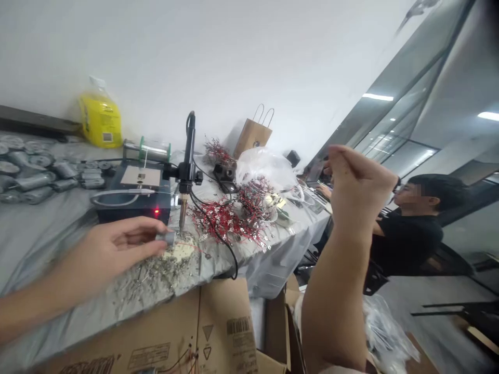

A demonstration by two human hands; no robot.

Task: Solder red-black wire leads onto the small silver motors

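Observation:
Between the thumb and fingers of my left hand [125, 241] is a small grey metal cylinder that looks like a motor [168, 237]. It sits just beside the tip of a soldering iron [184, 208], which is clamped upright in a stand. Under the tip lies a pale pad [181, 252] with scattered solder bits around it. My right hand [358, 176] is raised well off to the right, its fingers curled closed and turned away; anything inside them is hidden. A heap of red wires with metal tabs [222, 218] lies right of the iron.
Grey metal cylinders [39, 176] are piled at the left. A dark blue soldering station [128, 208], a solder spool [156, 150] and a yellow bottle [101, 119] stand behind. Cardboard boxes [222, 322] are below the table edge. A person in black [409, 234] sits at the right.

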